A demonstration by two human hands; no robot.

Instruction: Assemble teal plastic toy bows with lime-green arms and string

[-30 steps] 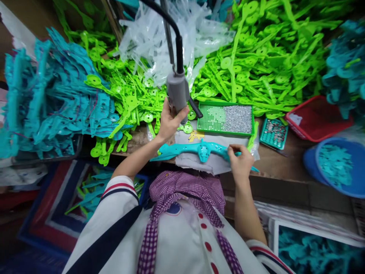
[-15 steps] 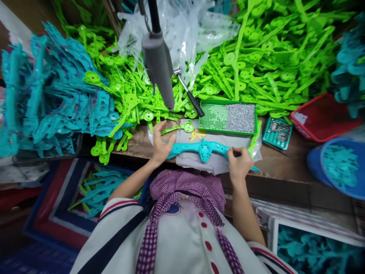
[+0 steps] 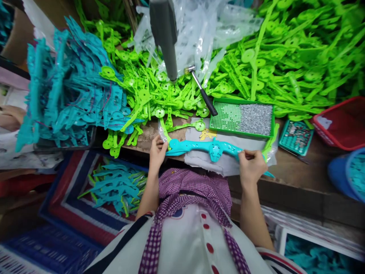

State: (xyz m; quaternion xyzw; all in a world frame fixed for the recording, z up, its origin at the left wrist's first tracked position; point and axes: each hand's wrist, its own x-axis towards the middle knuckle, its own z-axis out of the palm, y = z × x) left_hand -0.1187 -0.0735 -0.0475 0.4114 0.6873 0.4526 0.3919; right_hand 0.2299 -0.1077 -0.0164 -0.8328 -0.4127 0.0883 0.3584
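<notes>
Turquoise and glossy, the long plastic part (image 3: 196, 145) is pinched near its ends by half-curled hands (image 3: 157, 153) (image 3: 252, 167).

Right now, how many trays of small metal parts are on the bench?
2: the larger green tray, just beyond the long teal piece, and the smaller teal tray to its right, beside the red basket. Others may be hidden from view.

Wooden bench (image 3: 293, 171), grey sheet (image 3: 196, 161), small teal tray (image 3: 291, 150), red bin (image 3: 342, 127), heaped lime-green plastic parts (image 3: 299, 68)
</notes>
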